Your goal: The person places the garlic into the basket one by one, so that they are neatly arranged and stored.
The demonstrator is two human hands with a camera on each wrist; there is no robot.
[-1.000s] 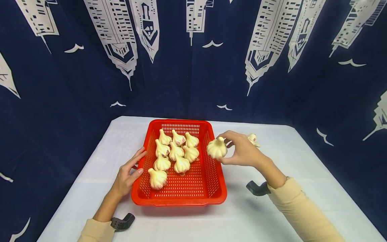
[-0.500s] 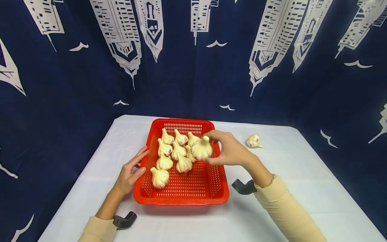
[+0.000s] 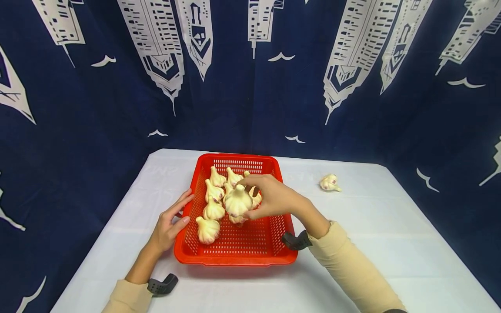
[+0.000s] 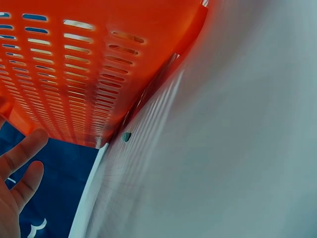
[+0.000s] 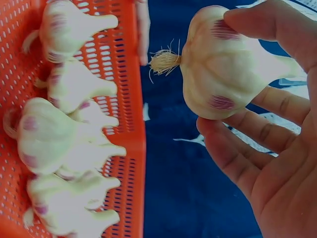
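Observation:
A garlic bulb (image 3: pixel 238 201) is pinched between the thumb and fingers of my right hand (image 3: pixel 270 198), held over the red basket (image 3: pixel 250 261). In the right wrist view the same garlic bulb (image 5: pixel 220 64) shows its root tuft and purple streaks. My left hand (image 3: pixel 166 226) rests on the basket's left rim with its fingers extended; two of its fingers (image 4: pixel 27 153) show beside the basket wall (image 4: pixel 74 74) in the left wrist view. Inside the basket stand several garlic bulbs (image 3: pixel 208 229), grouped at the left and back, some hidden behind my right hand.
One more garlic bulb (image 3: pixel 330 183) lies on the white tablecloth (image 3: pixel 372 226) at the back right. A dark blue curtain (image 3: pixel 242 108) with white printed buildings hangs behind the table. Each wrist wears a black band (image 3: pixel 162 285).
My right hand has carried the garlic bulb leftward from beside the basket's right rim to over the bulbs inside. The loose bulb on the table has come fully into sight. My left hand stays put.

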